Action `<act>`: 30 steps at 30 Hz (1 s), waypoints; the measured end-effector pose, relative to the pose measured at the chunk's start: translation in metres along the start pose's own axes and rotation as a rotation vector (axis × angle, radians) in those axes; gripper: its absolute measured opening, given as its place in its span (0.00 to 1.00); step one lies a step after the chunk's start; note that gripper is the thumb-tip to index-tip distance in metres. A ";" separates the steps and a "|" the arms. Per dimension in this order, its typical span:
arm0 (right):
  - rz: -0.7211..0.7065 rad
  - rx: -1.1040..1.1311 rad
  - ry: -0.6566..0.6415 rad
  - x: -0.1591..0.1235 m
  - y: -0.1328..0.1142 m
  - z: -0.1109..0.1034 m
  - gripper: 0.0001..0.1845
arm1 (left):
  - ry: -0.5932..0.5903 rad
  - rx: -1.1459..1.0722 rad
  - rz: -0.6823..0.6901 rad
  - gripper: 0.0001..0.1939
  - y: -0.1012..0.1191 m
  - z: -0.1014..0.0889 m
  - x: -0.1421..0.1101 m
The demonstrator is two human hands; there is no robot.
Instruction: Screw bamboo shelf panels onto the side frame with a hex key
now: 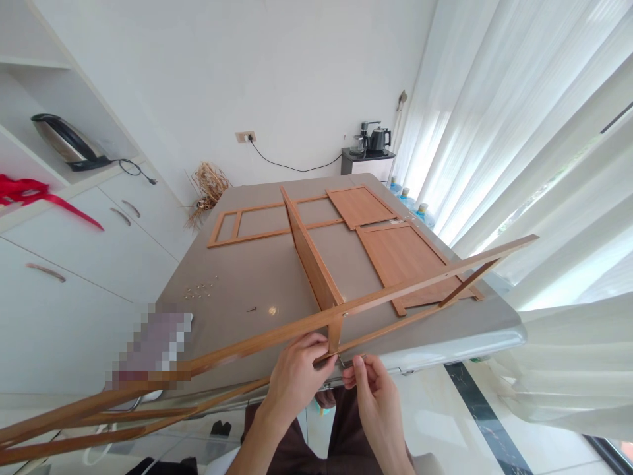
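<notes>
A long wooden frame [277, 332] stands on edge at the table's near side, sticking out past it at the left. A wooden panel [312, 260] stands upright against it and runs away from me. At their joint, my left hand [299, 371] is closed around the lower rail of the frame. My right hand [374, 388] pinches a thin, bent metal hex key [346, 362], whose tip is at the lower rail beside my left fingers. The tip's exact seating is too small to tell.
The table [237, 277] bears another wooden frame [262, 231], two panel pieces [359, 206], a screw [252, 309] and several small fittings [200, 288]. A blurred-out object [153, 349] lies at the left edge. Water bottles [422, 212] stand beyond the right edge.
</notes>
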State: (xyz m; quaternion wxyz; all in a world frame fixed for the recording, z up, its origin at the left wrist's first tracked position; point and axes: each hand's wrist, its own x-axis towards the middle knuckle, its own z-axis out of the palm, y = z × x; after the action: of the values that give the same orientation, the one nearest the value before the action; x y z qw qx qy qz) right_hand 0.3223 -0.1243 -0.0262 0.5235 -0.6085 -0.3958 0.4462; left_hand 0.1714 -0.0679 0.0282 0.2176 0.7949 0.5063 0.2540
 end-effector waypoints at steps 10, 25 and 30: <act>0.113 0.279 0.005 0.002 0.003 0.010 0.17 | -0.060 -0.009 -0.044 0.08 -0.003 -0.005 0.001; -0.027 0.070 0.075 -0.003 0.016 0.009 0.12 | -0.035 0.111 0.085 0.13 -0.014 0.001 0.001; -0.236 -0.264 0.082 -0.008 0.005 0.004 0.08 | -0.036 0.091 0.089 0.11 -0.013 0.001 0.002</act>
State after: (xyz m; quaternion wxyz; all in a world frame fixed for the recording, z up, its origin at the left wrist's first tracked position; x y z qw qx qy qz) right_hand 0.3166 -0.1316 -0.0304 0.5035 -0.6390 -0.4979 0.3005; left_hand 0.1639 -0.0610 0.0199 0.1788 0.8302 0.4774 0.2258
